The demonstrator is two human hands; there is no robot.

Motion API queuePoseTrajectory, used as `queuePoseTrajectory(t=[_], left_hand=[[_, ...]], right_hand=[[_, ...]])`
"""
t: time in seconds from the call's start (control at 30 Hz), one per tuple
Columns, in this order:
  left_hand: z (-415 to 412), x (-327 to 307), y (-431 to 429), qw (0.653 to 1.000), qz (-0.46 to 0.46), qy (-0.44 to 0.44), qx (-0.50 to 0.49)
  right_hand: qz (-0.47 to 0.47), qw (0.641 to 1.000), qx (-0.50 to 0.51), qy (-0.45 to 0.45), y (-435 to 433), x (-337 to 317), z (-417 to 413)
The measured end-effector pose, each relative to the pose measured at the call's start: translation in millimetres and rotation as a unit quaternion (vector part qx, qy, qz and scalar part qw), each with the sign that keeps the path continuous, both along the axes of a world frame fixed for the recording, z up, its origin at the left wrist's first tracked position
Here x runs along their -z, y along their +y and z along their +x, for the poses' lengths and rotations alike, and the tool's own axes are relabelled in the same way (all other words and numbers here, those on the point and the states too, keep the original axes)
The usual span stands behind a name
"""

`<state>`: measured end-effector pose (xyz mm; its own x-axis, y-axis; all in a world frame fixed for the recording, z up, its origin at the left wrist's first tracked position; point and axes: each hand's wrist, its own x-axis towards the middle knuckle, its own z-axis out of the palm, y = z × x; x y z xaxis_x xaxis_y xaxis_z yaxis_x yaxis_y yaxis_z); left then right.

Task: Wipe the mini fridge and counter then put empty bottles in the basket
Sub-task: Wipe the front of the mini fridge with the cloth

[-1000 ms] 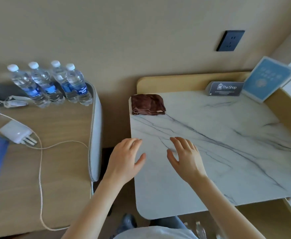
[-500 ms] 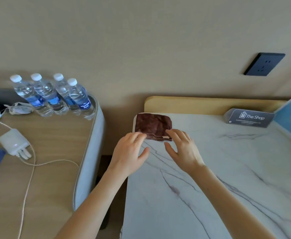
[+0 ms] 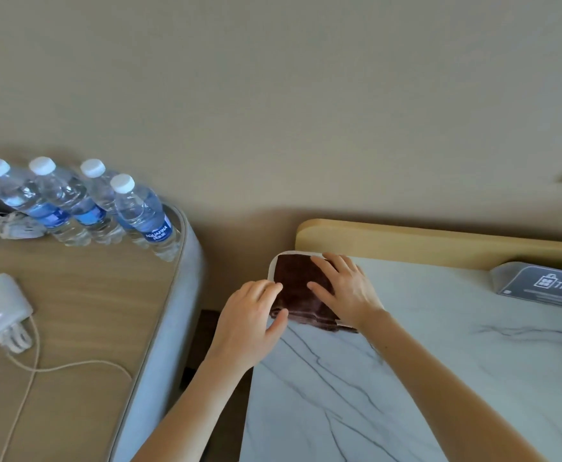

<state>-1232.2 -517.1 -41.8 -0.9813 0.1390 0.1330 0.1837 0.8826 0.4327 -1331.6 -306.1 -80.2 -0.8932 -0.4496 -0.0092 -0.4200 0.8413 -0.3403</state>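
Right hand (image 3: 347, 291) flat, fingers spread on brown cloth (image 3: 297, 285) at marble counter (image 3: 439, 361) corner, left hand (image 3: 249, 325) relaxed, fingertips touching cloth edge, 4 capped bottles (image 3: 139, 211) nearby

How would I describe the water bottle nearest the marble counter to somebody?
Look at the wooden side table left of the white marble counter. Four clear plastic water bottles with white caps stand at its far corner. The wanted bottle is the rightmost, beside the table's rounded grey edge, and only its blue label reads AQUAFINA.
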Motion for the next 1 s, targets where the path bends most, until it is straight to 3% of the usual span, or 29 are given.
queuePoseTrajectory(t=[0.23,0.43,0.6,0.83,1.0], left_hand=[[-8,15,-6,0.999,0.016,-0.018,-0.022],[3,14,1,0.999,0.030,-0.017,-0.036],[23,3,5,0.999,0.019,-0.005,-0.029],[64,-25,7,1.000,-0.002,0.024,-0.015],[107,-55,13,0.999,-0.001,0.051,0.008]], right_hand=[[0.044,0.998,-0.004,-0.048,-5,16,-22],[-0.041,0.981,0.050,-0.184,3,18,-14],[-0.175,0.953,0.093,-0.230,13,16,19],[-0.340,0.910,0.143,-0.188,22,-14,95],[-0.401,0.890,0.159,-0.147,22,-51,154]])
